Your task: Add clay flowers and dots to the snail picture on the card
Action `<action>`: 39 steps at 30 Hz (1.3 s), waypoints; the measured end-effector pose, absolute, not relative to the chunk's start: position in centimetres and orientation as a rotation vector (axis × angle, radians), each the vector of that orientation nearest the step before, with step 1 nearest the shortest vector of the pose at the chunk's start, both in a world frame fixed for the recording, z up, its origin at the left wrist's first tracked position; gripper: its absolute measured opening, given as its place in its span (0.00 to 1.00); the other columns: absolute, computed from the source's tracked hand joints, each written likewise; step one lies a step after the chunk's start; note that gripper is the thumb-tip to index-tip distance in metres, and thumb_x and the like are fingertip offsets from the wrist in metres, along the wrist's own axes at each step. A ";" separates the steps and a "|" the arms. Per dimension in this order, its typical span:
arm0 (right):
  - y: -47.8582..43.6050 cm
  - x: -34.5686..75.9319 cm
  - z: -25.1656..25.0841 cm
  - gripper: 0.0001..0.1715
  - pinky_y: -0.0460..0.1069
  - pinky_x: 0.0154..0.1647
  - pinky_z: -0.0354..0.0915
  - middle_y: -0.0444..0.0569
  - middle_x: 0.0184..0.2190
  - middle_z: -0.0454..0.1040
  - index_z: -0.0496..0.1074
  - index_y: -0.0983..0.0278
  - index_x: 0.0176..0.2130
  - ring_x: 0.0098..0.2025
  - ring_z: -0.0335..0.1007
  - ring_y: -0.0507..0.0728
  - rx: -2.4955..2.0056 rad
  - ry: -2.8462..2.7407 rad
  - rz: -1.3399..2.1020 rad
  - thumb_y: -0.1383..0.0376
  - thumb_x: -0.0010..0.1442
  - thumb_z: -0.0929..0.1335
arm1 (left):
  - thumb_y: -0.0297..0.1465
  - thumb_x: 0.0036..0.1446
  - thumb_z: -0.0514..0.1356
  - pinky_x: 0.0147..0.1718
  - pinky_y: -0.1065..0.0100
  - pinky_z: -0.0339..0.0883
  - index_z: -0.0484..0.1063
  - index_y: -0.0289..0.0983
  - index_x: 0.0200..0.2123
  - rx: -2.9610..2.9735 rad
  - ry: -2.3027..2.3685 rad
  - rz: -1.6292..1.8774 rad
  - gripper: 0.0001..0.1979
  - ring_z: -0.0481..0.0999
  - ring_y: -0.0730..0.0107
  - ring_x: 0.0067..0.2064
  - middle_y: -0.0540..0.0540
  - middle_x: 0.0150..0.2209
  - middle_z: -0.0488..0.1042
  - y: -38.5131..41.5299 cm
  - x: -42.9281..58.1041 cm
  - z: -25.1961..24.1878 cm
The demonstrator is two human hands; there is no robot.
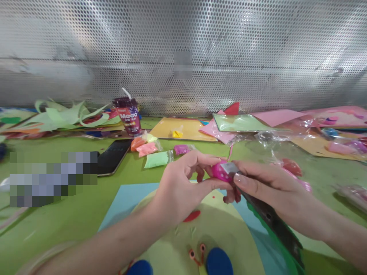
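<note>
Pinched between the thumb and fingers of my left hand [183, 181] is a small rounded bright-pink piece with pale dots [219, 172]; I cannot tell its exact kind. My right hand [266, 181] grips a utility knife [271, 217] with a dark and green handle. The knife's flat metal tip [229, 169] lies against the pink piece. Beneath both hands is a light-blue sheet [123, 198] bearing a large pale-yellow round shape [237, 236]. On that shape are a red oval [192, 216], dark-blue discs [219, 261] and orange stalks with round ends [197, 252].
A purple drink cup with a straw [128, 118] stands at the back left, near a black phone [115, 156]. Clay packets [156, 159] lie behind my left hand. Coloured paper [183, 128], green paper strips [65, 116] and clear wrappers line the perforated metal wall [160, 46].
</note>
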State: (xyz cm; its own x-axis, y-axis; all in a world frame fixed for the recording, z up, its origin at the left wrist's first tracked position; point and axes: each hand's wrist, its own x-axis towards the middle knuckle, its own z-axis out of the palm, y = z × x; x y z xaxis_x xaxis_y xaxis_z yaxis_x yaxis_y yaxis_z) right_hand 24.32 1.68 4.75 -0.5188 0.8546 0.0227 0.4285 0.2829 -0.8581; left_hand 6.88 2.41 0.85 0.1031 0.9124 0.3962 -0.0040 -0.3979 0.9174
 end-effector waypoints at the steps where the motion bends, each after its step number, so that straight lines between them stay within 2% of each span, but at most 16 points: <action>1: 1.7 24.3 4.8 0.20 0.47 0.34 0.65 0.47 0.29 0.74 0.70 0.61 0.30 0.33 0.69 0.54 -1.143 -2.062 1.170 0.51 0.61 0.61 | 0.29 0.42 0.68 0.32 0.67 0.68 0.73 0.38 0.31 1.569 0.912 1.418 0.10 0.76 0.68 0.34 0.48 0.37 0.79 2.4 6.8 0.9; 5: 1.6 24.3 4.7 0.20 0.47 0.37 0.67 0.47 0.29 0.74 0.68 0.62 0.29 0.33 0.71 0.53 -1.078 -1.983 1.292 0.51 0.62 0.60 | 0.31 0.45 0.67 0.33 0.67 0.67 0.74 0.38 0.37 1.603 0.861 1.392 0.13 0.74 0.69 0.31 0.49 0.29 0.77 2.6 6.6 0.9; 11: 1.5 24.1 4.7 0.13 0.47 0.36 0.68 0.46 0.29 0.74 0.65 0.63 0.31 0.31 0.73 0.52 -0.980 -1.865 1.435 0.57 0.62 0.62 | 0.32 0.53 0.61 0.38 0.64 0.67 0.73 0.41 0.44 1.411 0.669 1.230 0.13 0.74 0.68 0.34 0.49 0.30 0.76 3.0 6.6 0.5; 15: 1.6 24.3 4.7 0.16 0.46 0.35 0.68 0.46 0.27 0.74 0.64 0.63 0.29 0.30 0.73 0.51 -0.984 -1.848 1.377 0.56 0.62 0.62 | 0.34 0.56 0.59 0.39 0.59 0.66 0.69 0.43 0.50 1.254 0.435 1.086 0.18 0.74 0.67 0.33 0.49 0.28 0.73 2.9 7.0 0.1; 17: 1.7 24.4 4.7 0.18 0.45 0.30 0.68 0.44 0.23 0.72 0.62 0.63 0.28 0.26 0.72 0.51 -1.008 -1.820 1.372 0.54 0.62 0.61 | 0.34 0.54 0.60 0.40 0.60 0.66 0.70 0.42 0.50 1.142 0.422 1.061 0.18 0.74 0.64 0.36 0.47 0.32 0.74 3.1 7.0 0.0; 19: 1.7 24.5 4.7 0.19 0.43 0.21 0.64 0.40 0.18 0.69 0.60 0.63 0.27 0.19 0.69 0.48 -1.069 -1.789 1.386 0.52 0.62 0.61 | 0.34 0.53 0.60 0.37 0.64 0.65 0.72 0.41 0.48 1.012 0.416 1.037 0.17 0.73 0.64 0.39 0.44 0.36 0.75 3.3 6.9 0.0; 21: 1.6 24.6 4.7 0.22 0.40 0.14 0.57 0.37 0.15 0.65 0.59 0.63 0.26 0.13 0.64 0.45 -1.151 -1.777 1.409 0.50 0.62 0.60 | 0.34 0.54 0.60 0.32 0.69 0.64 0.72 0.41 0.47 0.908 0.394 0.985 0.16 0.73 0.67 0.36 0.43 0.36 0.75 3.6 6.6 0.0; 23: 1.4 24.5 4.7 0.23 0.39 0.13 0.53 0.37 0.14 0.64 0.59 0.63 0.26 0.13 0.63 0.45 -1.199 -1.796 1.446 0.49 0.62 0.59 | 0.34 0.54 0.60 0.29 0.71 0.61 0.73 0.41 0.47 0.862 0.385 0.946 0.16 0.71 0.70 0.33 0.43 0.34 0.74 3.8 6.2 0.0; 26: 1.0 24.1 4.7 0.22 0.39 0.16 0.59 0.39 0.16 0.66 0.61 0.63 0.28 0.17 0.67 0.46 -1.145 -1.825 1.475 0.48 0.61 0.60 | 0.34 0.51 0.62 0.28 0.73 0.59 0.75 0.38 0.42 0.894 0.350 0.948 0.14 0.68 0.74 0.31 0.44 0.34 0.73 4.0 6.0 0.0; 29: 0.7 23.8 4.8 0.21 0.40 0.19 0.63 0.42 0.21 0.70 0.64 0.63 0.30 0.19 0.68 0.46 -1.080 -1.828 1.411 0.48 0.60 0.61 | 0.37 0.49 0.63 0.29 0.72 0.57 0.76 0.36 0.38 0.978 0.308 0.948 0.14 0.67 0.72 0.32 0.44 0.33 0.72 3.7 6.1 0.2; 33: 0.5 23.6 5.0 0.20 0.43 0.28 0.69 0.46 0.29 0.73 0.68 0.63 0.30 0.25 0.71 0.48 -1.050 -1.924 1.246 0.51 0.61 0.61 | 0.43 0.48 0.62 0.30 0.68 0.57 0.75 0.37 0.37 1.050 0.305 0.933 0.17 0.64 0.71 0.28 0.47 0.27 0.68 3.3 6.4 0.4; 36: 0.4 23.7 5.1 0.19 0.45 0.34 0.70 0.46 0.31 0.74 0.71 0.62 0.31 0.31 0.73 0.51 -1.044 -1.976 1.142 0.52 0.61 0.61 | 0.44 0.47 0.63 0.31 0.67 0.56 0.74 0.38 0.37 1.078 0.345 0.946 0.18 0.63 0.71 0.28 0.48 0.26 0.65 3.2 6.5 0.3; 39: 0.2 23.7 5.1 0.17 0.45 0.36 0.70 0.45 0.31 0.76 0.73 0.59 0.33 0.33 0.73 0.52 -1.043 -1.963 1.103 0.53 0.61 0.62 | 0.44 0.46 0.63 0.30 0.68 0.55 0.73 0.38 0.37 1.082 0.355 0.956 0.18 0.61 0.71 0.28 0.48 0.27 0.65 3.4 6.5 0.0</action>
State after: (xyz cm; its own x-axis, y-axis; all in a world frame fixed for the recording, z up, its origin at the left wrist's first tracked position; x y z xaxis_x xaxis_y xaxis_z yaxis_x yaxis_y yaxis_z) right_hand 23.67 0.24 5.06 -0.4735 0.8678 0.1505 0.3227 0.3299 -0.8872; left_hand 6.54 3.41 0.01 0.5687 0.8002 0.1906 -0.4816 0.1361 0.8658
